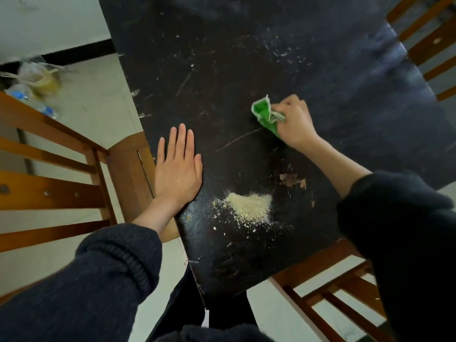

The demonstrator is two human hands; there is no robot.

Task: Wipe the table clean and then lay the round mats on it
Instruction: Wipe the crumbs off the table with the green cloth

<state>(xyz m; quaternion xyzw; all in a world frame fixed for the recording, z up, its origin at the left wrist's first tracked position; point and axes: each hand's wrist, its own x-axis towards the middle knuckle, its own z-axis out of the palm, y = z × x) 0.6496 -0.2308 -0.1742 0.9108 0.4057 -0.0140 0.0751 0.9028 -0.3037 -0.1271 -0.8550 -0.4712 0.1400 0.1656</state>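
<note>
A dark, scratched table point(222, 70) fills the middle of the head view. My right hand point(294, 122) presses a bunched green cloth point(264, 113) onto the tabletop near its centre. A pile of pale yellow crumbs point(249, 206) lies on the table below the cloth, closer to me, with specks scattered around it. My left hand point(177, 166) lies flat on the table's left edge, fingers stretched out and holding nothing. No round mats are in view.
Wooden chairs stand around the table: one at the left point(61, 174), one at the lower right point(333, 287), one at the upper right point(429, 43). Plastic bags and bottles point(37, 82) lie on the tiled floor at the far left.
</note>
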